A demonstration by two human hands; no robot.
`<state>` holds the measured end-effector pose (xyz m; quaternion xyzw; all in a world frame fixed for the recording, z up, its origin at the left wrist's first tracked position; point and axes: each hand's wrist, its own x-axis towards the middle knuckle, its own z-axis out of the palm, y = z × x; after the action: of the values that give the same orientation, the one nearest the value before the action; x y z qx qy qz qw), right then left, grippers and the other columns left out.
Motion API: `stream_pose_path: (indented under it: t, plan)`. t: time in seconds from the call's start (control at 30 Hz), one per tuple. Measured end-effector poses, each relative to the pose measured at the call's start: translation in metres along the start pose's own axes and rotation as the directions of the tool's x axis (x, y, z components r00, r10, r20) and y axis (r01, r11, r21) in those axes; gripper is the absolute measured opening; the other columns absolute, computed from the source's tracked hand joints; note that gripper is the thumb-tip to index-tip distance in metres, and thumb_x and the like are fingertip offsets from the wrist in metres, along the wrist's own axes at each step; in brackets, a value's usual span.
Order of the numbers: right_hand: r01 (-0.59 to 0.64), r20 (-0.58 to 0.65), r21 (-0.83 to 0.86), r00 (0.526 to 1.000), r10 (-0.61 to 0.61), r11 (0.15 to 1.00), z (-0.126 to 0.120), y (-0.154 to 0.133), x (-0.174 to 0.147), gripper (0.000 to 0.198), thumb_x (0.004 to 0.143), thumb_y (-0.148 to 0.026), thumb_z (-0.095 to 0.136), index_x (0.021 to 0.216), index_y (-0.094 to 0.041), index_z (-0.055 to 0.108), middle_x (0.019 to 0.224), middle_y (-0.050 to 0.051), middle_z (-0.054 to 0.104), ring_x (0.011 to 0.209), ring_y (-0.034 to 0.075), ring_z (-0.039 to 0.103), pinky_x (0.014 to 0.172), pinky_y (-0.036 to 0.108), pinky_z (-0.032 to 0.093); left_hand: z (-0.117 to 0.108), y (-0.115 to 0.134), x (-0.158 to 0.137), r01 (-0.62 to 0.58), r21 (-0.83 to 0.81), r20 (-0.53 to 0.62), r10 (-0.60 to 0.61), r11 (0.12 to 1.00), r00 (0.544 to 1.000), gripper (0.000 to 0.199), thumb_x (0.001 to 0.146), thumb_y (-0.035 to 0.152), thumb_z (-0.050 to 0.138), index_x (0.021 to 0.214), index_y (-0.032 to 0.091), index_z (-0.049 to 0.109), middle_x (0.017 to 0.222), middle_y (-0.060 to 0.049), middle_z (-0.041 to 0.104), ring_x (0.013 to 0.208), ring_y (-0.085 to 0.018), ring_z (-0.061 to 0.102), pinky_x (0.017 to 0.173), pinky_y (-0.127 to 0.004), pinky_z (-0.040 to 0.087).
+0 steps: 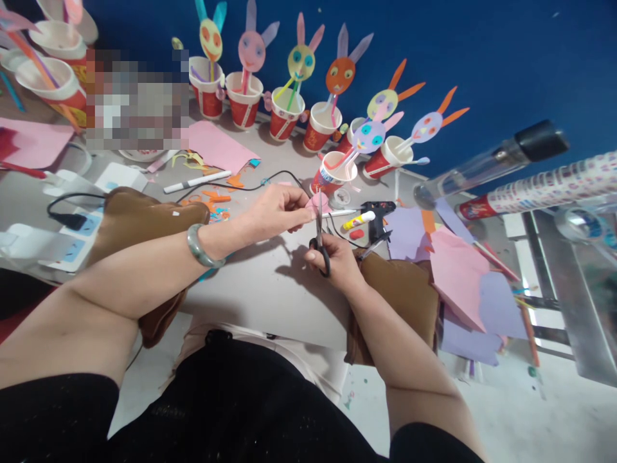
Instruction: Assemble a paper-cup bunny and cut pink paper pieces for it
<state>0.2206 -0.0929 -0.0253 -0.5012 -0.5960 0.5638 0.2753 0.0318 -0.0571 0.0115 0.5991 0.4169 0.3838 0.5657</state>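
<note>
Between the thumb and fingers of my left hand [277,209] is a small piece of pink paper [318,203]. My right hand [337,260] grips black-handled scissors [320,241], with their blades pointing away from me and touching or crossing the paper. Just beyond stands a red and white paper cup [332,172] with a purple paper rabbit head [369,136] on straws. A glue stick [359,220], a red cap [357,235] and a black glue gun [378,215] lie to the right of the scissors.
Several paper cups with rabbit heads line the blue wall [434,58]. A white pen [197,182] and coloured scraps [216,196] lie at left, near a power strip [80,241]. Brown cushions [400,280] sit under my forearms. Pink paper [460,273] and stacked cups [544,186] are at right.
</note>
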Motion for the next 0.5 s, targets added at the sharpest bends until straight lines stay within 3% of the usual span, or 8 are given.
stream_pose_path:
  t: [0.5]
  plan:
    - [0.038,0.023,-0.003,0.999,-0.038,0.999,-0.0035,-0.0011,0.0,0.063,0.062,-0.074,0.079,0.059,-0.023,0.042,0.048,-0.005,0.052,0.046,0.009,0.04,0.047,0.026,0.03,0.0003,0.005,0.0,0.04,-0.003,0.005,-0.04,0.999,0.999,0.023,0.078,0.006,0.059,0.058,0.015,0.053,0.047,0.005,0.052,0.045,-0.004,0.046,0.046,-0.017,0.032]
